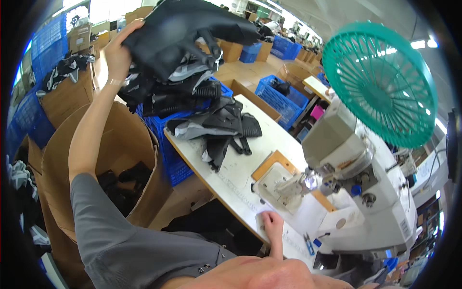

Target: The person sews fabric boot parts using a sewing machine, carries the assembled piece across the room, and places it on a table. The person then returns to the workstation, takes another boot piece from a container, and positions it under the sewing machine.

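Note:
My left hand (118,55) is raised high at the upper left. Its fingers are closed on the edge of a black bag piece (168,36) with dangling straps, slightly blurred. Under that piece, more black and grey sewn pieces (183,96) are heaped over a blue crate. Others (221,123) lie on the far left end of the white sewing table (211,164). On the table's near edge rests my right hand (273,224), its fingers curled; what they hold, if anything, is hidden. It is just in front of the sewing machine (293,185).
A green fan guard (380,84) stands over the machine at the right. Blue thread snips (309,244) lie right of my right hand. At left, a large cardboard box (67,144) holds dark pieces. Blue crates (281,98) and cartons stand beyond the table.

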{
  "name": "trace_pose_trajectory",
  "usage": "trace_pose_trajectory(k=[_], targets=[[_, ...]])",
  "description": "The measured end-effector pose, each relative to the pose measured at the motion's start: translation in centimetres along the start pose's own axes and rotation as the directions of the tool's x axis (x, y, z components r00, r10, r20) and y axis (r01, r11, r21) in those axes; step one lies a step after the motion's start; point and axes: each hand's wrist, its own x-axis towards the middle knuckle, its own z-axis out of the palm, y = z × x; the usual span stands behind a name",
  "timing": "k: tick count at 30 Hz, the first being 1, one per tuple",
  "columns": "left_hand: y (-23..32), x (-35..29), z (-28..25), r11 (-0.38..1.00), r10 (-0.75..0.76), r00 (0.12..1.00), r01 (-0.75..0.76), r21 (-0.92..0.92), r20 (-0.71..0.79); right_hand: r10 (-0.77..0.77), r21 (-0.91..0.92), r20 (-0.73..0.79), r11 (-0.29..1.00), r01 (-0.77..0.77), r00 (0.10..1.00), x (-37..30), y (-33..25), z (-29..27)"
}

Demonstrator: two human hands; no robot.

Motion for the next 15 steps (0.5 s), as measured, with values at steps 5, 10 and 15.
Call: trace_pose_trajectory(k=[5, 10, 15], targets=[[10.9, -12.1, -5.3, 0.637, -0.594, 0.761, 0.642, -0.427, 0.260, -0.218, 0.066, -0.155, 0.971, 0.230, 0.964, -1.9, -1.7, 0.9], [14.2, -23.0, -4.9, 0.222, -0.484, 0.504, 0.861, -0.457, 0.715, 0.083, 0.030, 0.170, 0.996, -0.090, 0.982, -6.0, -6.0, 3.0], [16.0, -32.0, -3.6, -0.106, -0.366, 0.009, 0.993, -0.052, 0.930, -0.188, 0.070, -0.186, 0.976, 0.204, 0.964, -7.7, -4.5, 4.0]])
